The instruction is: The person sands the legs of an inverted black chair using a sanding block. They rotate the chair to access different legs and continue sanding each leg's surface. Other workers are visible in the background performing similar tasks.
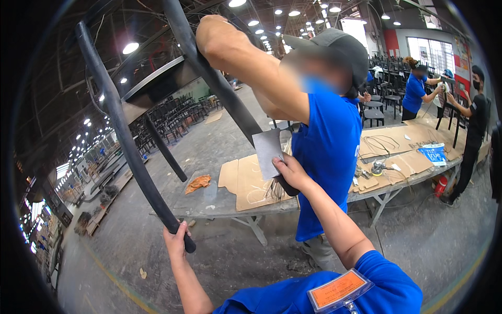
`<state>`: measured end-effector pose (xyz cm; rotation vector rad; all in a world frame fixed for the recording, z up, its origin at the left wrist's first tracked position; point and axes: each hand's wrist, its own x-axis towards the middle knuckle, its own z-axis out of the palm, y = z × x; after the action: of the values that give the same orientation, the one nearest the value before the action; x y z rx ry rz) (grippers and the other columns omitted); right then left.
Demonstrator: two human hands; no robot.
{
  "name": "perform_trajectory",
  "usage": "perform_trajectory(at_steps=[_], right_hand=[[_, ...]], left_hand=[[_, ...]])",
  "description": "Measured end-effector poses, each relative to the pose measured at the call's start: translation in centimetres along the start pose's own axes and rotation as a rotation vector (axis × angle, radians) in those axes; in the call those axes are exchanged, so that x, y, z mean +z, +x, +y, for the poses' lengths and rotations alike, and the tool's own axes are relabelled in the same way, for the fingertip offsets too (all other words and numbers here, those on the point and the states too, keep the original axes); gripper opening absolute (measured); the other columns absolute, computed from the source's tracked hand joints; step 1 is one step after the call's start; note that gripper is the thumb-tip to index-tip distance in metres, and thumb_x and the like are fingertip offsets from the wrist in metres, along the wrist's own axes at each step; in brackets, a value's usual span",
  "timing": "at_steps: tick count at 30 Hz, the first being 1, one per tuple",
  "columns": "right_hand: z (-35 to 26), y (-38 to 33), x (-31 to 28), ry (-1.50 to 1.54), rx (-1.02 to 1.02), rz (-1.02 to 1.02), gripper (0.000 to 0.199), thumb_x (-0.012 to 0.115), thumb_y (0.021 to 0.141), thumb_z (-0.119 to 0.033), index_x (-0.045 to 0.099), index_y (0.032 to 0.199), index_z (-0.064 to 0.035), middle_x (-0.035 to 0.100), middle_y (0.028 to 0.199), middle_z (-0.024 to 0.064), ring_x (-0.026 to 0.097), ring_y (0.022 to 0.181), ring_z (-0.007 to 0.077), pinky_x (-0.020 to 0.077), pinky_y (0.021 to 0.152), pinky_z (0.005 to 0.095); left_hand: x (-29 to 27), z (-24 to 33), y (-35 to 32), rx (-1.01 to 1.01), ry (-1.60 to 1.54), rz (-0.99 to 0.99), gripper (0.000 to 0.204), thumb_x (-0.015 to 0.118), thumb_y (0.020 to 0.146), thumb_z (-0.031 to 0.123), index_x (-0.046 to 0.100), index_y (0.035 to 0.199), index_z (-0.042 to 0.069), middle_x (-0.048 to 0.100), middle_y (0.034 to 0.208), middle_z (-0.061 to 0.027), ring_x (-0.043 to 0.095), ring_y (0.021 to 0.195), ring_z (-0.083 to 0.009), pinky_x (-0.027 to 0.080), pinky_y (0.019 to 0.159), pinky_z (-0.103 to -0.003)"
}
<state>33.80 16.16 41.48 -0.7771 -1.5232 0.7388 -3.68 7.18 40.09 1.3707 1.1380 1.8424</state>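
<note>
A black chair (117, 120) is held tilted in front of me, its legs pointing down toward me. My left hand (177, 238) is wrapped round one leg close to its end. Pinched between thumb and fingers of my right hand (293, 172) is a grey sheet of sandpaper (267, 150), lying against another dark leg of the chair (230, 99). The sheet and my hand cover part of that leg; its tip shows below. A co-worker in a blue shirt (329, 141) stands close on the right, arms raised beside the chair.
Beyond the chair runs a long table (209, 209) covered with cardboard sheets (243, 183). An orange cloth (197, 184), a power sander (377, 167) and a blue bag (433, 155) lie on it. Other people handle a chair at the far right. A red fire extinguisher (441, 186) stands beneath.
</note>
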Motion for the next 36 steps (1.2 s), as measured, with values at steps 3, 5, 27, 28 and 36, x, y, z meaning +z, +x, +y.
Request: perform_trajectory(at_steps=[3,5,27,28,36], right_hand=[[0.4,0.4,0.2,-0.068,-0.128,0.035,0.042,0.046,0.094,-0.035,0.053,0.102,0.0058,0.062,0.080,0.0149,0.060,0.071,0.0191,0.0476,0.066,0.0334],[0.9,0.8,0.5,-0.165,-0.102,0.098,0.042,0.049,0.091,-0.035,0.055,0.103,0.0049,0.062,0.091,0.0249,0.060,0.085,0.0347,0.0448,0.076,0.0396],[1.5,2.5,4.5,0.030,-0.239,0.035,0.043,0.054,0.090,-0.038,0.057,0.096,0.0042,0.061,0.080,0.0173,0.058,0.076,0.0218,0.0443,0.070,0.0359],[1.7,2.6,4.5,0.025,-0.199,0.017,0.042,0.055,0.089,-0.037,0.057,0.095,0.0043,0.062,0.082,0.0184,0.058,0.078,0.0228,0.0449,0.071,0.0364],[2.4,3.6,6.5,0.223,-0.095,-0.086,0.035,0.052,0.093,-0.029,0.054,0.107,0.0037,0.062,0.092,0.0077,0.055,0.084,0.0127,0.0456,0.076,0.0292]], left_hand=[[0.0,-0.2,0.1,-0.002,0.015,0.049,0.027,0.068,0.077,0.006,0.047,0.094,0.002,0.053,0.067,-0.0055,0.052,0.051,-0.0139,0.042,0.048,-0.026],[-0.3,-0.5,0.3,-0.005,0.060,0.071,0.029,0.068,0.077,0.007,0.047,0.097,0.002,0.053,0.068,-0.0051,0.052,0.051,-0.0139,0.042,0.048,-0.025],[-4.8,-0.6,2.3,-0.039,0.147,0.076,0.028,0.063,0.081,0.006,0.044,0.102,0.002,0.051,0.072,-0.0056,0.050,0.058,-0.0133,0.043,0.052,-0.026],[-5.0,-0.4,2.3,-0.052,0.162,0.129,0.029,0.063,0.081,0.006,0.044,0.102,0.002,0.051,0.072,-0.0054,0.050,0.058,-0.0132,0.043,0.052,-0.026],[-5.3,0.1,2.4,-0.016,0.133,0.155,0.028,0.067,0.076,0.004,0.048,0.096,0.001,0.052,0.072,-0.0057,0.053,0.054,-0.0142,0.043,0.050,-0.027]])
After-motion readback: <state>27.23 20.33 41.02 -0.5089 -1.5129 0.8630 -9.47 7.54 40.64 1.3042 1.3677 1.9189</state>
